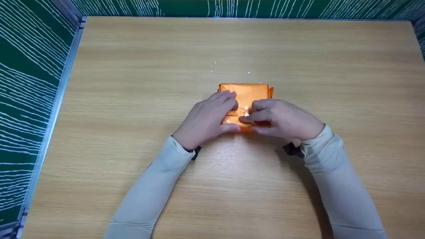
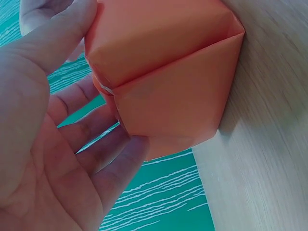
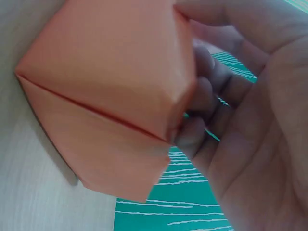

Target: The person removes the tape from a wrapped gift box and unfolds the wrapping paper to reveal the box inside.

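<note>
Orange-wrapped box (image 1: 247,94), lying on the counter (image 1: 132,66) between both hands. Held on its nine o'clock side by the left hand (image 1: 211,114), with fingers over the top and thumb at the near edge; pinched from four o'clock by the right hand (image 1: 282,119), index finger down by the top seam (image 1: 232,116). Judging by flat faces and crisp edges, probably light and fairly stiff inside; thin, smooth wrapping, likely to slip under dry fingertips and to crease or tear under hard pressure. Best held by the two opposite end walls, flat-palmed, clear of the projecting flap (image 1: 271,92) at two o'clock. Glossy glints near the seam, possibly clear tape. Farther out, toward twelve o'clock, white specks (image 1: 249,72); beyond, at twelve and ten o'clock, green panels (image 1: 186,8) with white lines. No brand, label or readable writing anywhere in view.
</note>
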A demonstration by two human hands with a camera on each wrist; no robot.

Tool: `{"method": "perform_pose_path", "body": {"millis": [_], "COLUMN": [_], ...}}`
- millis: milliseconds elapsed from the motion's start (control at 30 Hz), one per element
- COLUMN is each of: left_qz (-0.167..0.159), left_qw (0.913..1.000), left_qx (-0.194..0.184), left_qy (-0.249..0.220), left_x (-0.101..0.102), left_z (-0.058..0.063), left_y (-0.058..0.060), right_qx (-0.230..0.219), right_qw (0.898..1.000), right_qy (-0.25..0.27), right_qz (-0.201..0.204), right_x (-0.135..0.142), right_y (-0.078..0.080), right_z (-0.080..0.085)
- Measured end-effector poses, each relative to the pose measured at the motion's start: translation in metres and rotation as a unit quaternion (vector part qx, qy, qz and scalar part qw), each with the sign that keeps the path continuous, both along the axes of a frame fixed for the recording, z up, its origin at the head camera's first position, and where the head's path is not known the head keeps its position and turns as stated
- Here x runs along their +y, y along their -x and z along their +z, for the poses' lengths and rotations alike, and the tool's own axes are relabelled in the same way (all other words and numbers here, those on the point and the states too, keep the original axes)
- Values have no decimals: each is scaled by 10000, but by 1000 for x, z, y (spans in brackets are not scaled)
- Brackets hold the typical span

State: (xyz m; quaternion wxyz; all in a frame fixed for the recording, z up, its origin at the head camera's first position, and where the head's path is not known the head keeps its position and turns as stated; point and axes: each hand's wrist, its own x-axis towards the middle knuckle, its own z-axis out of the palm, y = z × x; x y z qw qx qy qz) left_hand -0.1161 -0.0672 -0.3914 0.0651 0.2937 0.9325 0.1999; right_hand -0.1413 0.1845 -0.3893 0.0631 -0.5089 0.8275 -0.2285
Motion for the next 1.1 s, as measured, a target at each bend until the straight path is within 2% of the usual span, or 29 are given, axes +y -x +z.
{"method": "perform_pose_path", "body": {"millis": [300, 600, 900, 967, 1100], "left_qz": [-36, -6, 15, 10, 1], "left_qw": [9997, 9998, 9999, 9998, 9999], "left_qx": [209, 198, 160, 167, 140], "left_qy": [-70, -47, -61, -56, 5], "left_x": [0, -1, -2, -2, 0], "left_z": [-1, 0, 0, 0, 1], "left_y": [-1, -1, -1, -1, -1], "right_qx": [469, 368, 109, 350, 1186], "right_qw": [9986, 9992, 9994, 9986, 9913], "right_qy": [247, 5, -208, -269, -275], "right_qz": [-19, -146, -266, -289, -491], "right_x": [-5, -17, -12, -13, -19], "right_y": [-5, -6, -7, -9, -18], "right_z": [2, 0, 3, 2, -4]}}
